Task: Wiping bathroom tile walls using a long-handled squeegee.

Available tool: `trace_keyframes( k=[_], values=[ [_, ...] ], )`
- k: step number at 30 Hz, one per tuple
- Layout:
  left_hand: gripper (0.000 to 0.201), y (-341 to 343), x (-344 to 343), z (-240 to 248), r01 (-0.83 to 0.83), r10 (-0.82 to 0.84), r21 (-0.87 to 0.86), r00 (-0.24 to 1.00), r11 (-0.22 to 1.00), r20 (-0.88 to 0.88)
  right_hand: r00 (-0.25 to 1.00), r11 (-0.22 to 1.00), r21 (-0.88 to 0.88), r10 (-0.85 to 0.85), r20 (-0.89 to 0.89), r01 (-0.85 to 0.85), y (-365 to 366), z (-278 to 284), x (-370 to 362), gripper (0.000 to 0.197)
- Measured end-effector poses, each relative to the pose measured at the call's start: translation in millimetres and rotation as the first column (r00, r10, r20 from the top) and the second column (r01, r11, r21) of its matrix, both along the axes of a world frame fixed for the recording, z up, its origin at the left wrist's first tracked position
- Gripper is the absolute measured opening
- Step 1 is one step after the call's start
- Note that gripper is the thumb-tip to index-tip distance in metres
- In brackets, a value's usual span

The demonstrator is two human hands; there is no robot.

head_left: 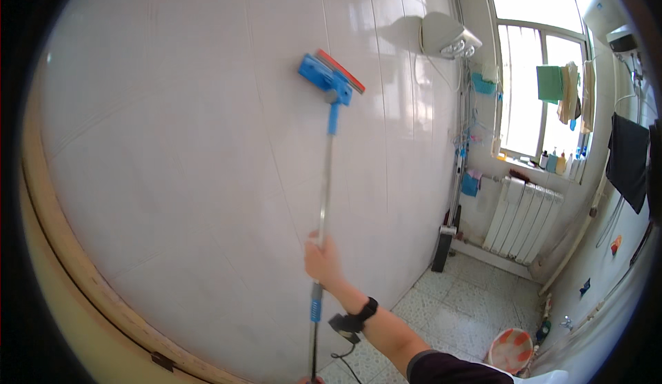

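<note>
A long-handled squeegee (320, 75) leans up against the white wall panels (207, 108). Its blue head, with a red-edged blade, is tilted and lies at or very near the wall. My right hand (323, 263) is closed round the silver pole, just above a grey collar and a blue ribbed grip. A black band circles my right wrist, and a dark device with a cable hangs beside it. Only a sliver of my left hand (312, 380) shows at the lower edge, around the pole's lower end; most of that hand is out of the picture.
A white wall fixture with lamps (452, 37) juts out right of the squeegee head. Beyond are a window (524, 87) with hanging cloths, bottles on its sill, and a white radiator (524, 222). An orange-and-white bucket (511, 351) stands on the tiled floor. A wooden frame (89, 273) borders the left.
</note>
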State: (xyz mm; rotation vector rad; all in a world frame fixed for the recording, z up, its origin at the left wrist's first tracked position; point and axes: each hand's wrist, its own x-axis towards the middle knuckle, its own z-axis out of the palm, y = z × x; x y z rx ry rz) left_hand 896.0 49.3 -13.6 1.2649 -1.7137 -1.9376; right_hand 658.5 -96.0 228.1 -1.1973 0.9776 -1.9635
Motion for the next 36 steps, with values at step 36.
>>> trace_keyframes(
  k=[36],
  values=[
    [0.017,-190,-490,360,-0.368,0.081,-0.283,0.722,0.886,-0.687,0.881,0.891,-0.453,-0.24,-0.408,0.033,-139,418,-349,0.023]
  ],
)
